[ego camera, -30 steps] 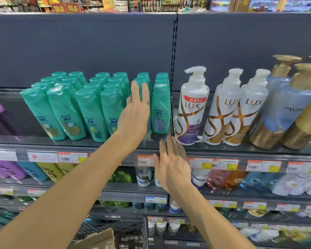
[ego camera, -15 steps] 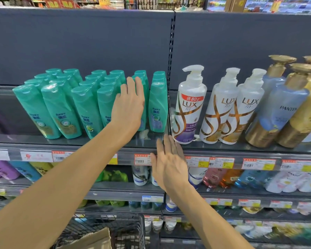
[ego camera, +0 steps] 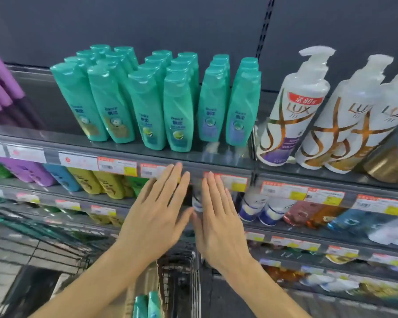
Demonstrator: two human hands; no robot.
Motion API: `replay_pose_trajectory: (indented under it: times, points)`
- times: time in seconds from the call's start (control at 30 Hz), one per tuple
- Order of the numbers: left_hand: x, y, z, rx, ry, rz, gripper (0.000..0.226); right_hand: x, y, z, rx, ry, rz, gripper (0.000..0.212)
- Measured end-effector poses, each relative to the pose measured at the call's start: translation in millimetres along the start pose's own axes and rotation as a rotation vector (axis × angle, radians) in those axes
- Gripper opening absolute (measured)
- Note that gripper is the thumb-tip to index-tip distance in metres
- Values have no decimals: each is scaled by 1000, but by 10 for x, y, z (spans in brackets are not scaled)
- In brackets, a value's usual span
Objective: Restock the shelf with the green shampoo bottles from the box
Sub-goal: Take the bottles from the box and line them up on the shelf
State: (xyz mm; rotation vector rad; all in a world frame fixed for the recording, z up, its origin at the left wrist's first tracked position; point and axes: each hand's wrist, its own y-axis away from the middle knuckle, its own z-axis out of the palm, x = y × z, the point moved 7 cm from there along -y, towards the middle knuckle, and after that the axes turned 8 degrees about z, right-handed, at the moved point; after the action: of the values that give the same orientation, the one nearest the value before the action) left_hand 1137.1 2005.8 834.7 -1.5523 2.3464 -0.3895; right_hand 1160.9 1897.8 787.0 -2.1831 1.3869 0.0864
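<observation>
The teal-green plastic shampoo bottles with rounded flip caps (ego camera: pixel 177 111) stand upright in six files on the grey metal top shelf (ego camera: pixel 221 157), the front ones set back a little from its front lip, with a strip of bare shelf before the two right-hand files. A narrow gap parts the right pair of files from the four to their left, and the slotted upright of the dark back panel (ego camera: pixel 265 26) rises just right of them. More green bottles (ego camera: pixel 147 305) show at the bottom edge, inside a brown cardboard box (ego camera: pixel 133 292) in the black wire shopping trolley (ego camera: pixel 179 276). Both hands hold nothing: the left hand (ego camera: pixel 157 216) and the right hand (ego camera: pixel 218 223) are flat, fingers straight, side by side with thumbs nearly meeting, below the shelf's price-label rail (ego camera: pixel 115 165); whether the fingertips touch it cannot be told. White pump bottles with gold swirls marked LUX (ego camera: pixel 292 115) crowd the shelf to the right, and purple bottles (ego camera: pixel 0 81) lean at the left edge.
</observation>
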Motion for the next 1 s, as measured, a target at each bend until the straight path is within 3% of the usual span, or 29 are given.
replay_pose_trajectory:
  times: [0.2, 0.37, 0.6, 0.73, 0.9, 1.0]
  points:
    - [-802, 1823, 1092, -516, 32, -471, 76, -822, 729, 1121, -430, 18, -72, 63]
    - [-1094, 3112, 1959, -670, 149, -716, 74, -1185, 1436, 2351, -721, 80, -112, 65]
    - [-841, 4408, 3562, -956, 418, -805, 65, -902, 2821, 4213, -1102, 150, 163, 65]
    - [-498, 4742, 4326, -1088, 695, -839, 64, -487, 3154, 4839, -1158, 253, 388, 57]
    - [-328, 4731, 4761, -1034, 841, -812, 74, -182, 3180, 5078, -1037, 274, 609, 48]
    - [-220, 4710, 4839, -1026, 903, -840, 82, -180, 3179, 5095, -988, 208, 604, 56]
